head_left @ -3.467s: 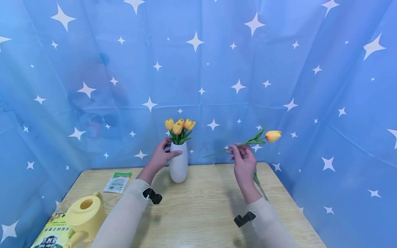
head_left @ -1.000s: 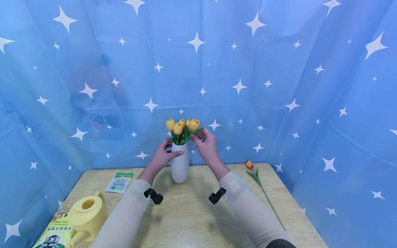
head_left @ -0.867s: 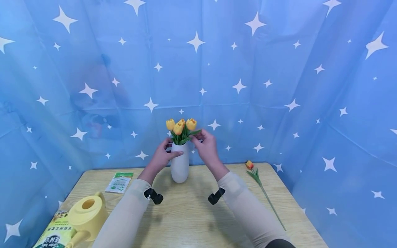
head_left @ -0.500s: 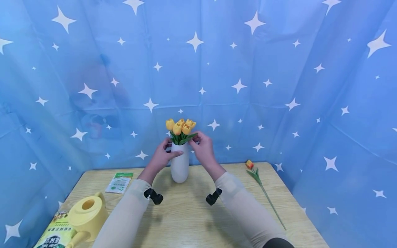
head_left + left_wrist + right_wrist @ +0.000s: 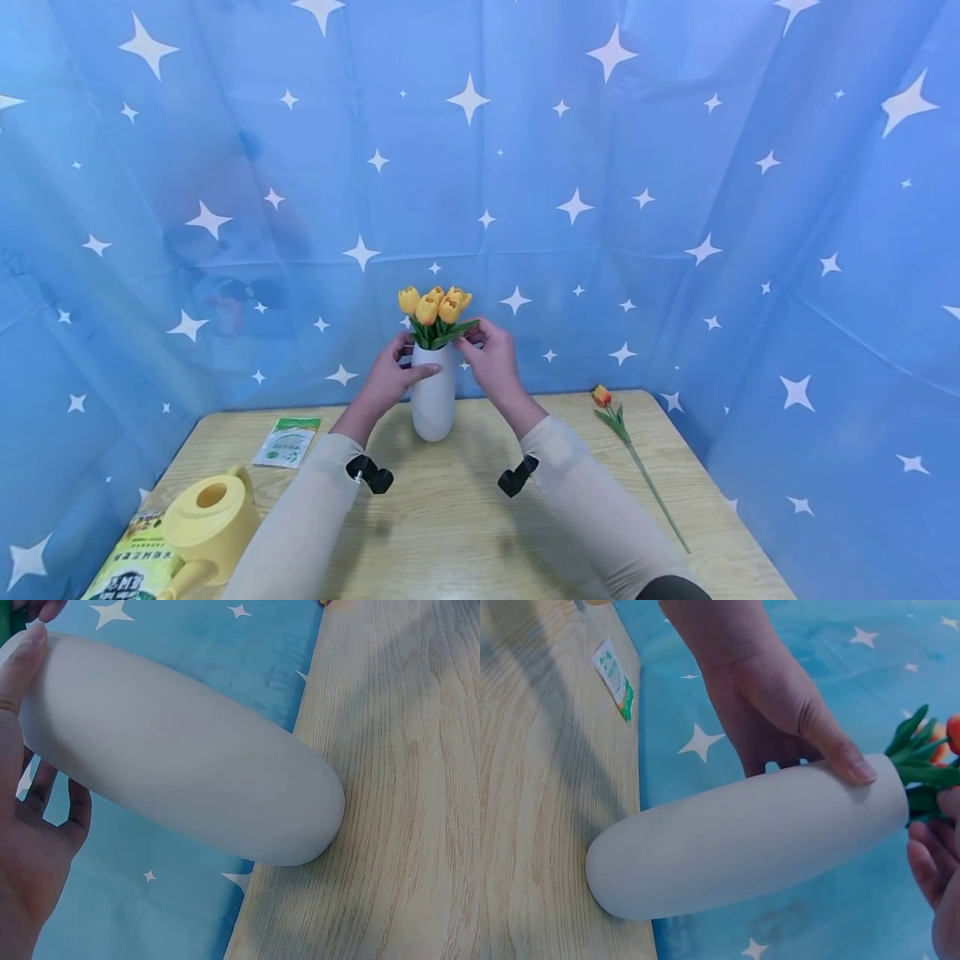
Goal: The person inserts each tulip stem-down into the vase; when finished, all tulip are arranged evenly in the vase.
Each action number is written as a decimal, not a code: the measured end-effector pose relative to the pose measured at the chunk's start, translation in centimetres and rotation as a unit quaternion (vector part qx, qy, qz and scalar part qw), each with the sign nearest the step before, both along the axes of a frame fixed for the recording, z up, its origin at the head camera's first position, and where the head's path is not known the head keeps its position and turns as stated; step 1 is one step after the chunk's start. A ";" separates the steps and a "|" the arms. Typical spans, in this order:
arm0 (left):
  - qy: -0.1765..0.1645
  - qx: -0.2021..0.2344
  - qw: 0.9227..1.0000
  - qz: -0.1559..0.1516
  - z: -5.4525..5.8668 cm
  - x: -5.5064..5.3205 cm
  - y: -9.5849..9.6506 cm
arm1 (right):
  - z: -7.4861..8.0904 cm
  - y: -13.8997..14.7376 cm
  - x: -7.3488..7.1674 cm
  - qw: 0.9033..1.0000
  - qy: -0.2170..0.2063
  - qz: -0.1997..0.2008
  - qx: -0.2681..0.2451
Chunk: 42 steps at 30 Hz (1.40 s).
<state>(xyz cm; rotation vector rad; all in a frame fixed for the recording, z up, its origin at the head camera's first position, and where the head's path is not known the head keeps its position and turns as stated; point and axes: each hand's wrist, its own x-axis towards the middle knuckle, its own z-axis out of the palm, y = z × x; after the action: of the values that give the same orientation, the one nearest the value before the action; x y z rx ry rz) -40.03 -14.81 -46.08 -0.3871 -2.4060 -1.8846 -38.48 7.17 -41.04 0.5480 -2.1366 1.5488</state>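
A white vase (image 5: 432,404) stands upright near the table's back edge with several yellow-orange tulips (image 5: 427,311) in it. My left hand (image 5: 386,379) grips the vase near its top, thumb across the front, as the left wrist view also shows. At the vase's mouth my right hand (image 5: 491,358) pinches a tulip (image 5: 450,309) low down among the green leaves; its stem end is hidden inside the vase. The right wrist view shows the right fingertips (image 5: 928,874) close beside the rim and leaves. One orange-red tulip (image 5: 602,396) lies on the table at the right.
On the left of the wooden table (image 5: 450,533) stand a yellow watering can (image 5: 213,521) and a yellow-green bag (image 5: 138,558). A small green-and-white packet (image 5: 287,442) lies behind them. A blue star-patterned curtain (image 5: 525,167) hangs behind and at both sides.
The right hand has brought a tulip from the right, held sideways, over to the vase, then lowered its stem in. Its bloom now sits among the others. The left hand has stayed on the vase.
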 end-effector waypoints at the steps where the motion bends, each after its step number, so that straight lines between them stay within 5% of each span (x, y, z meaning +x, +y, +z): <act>1: 0.000 0.000 1.000 0.000 0.1 0.1 0.0 | 0.0 0.1 0.1 1.000 0.000 0.001 -0.001; 14: -0.003 0.001 1.000 0.000 0.4 0.5 0.1 | -1.0 3.3 1.4 0.999 -0.014 0.015 -0.037; 28: -0.005 -0.008 1.000 0.003 0.2 0.2 0.1 | -3.0 11.6 4.7 0.997 -0.053 -0.045 0.041; 42: -0.004 -0.006 1.000 0.005 -0.1 0.0 0.0 | -9.0 21.8 6.6 0.974 -0.119 -0.134 0.137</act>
<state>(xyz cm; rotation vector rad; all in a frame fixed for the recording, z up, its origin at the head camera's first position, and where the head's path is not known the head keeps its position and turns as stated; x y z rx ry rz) -40.02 -14.83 -46.19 -0.3669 -2.4214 -1.8724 -31.84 28.95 -50.01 0.1502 -2.5058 1.2322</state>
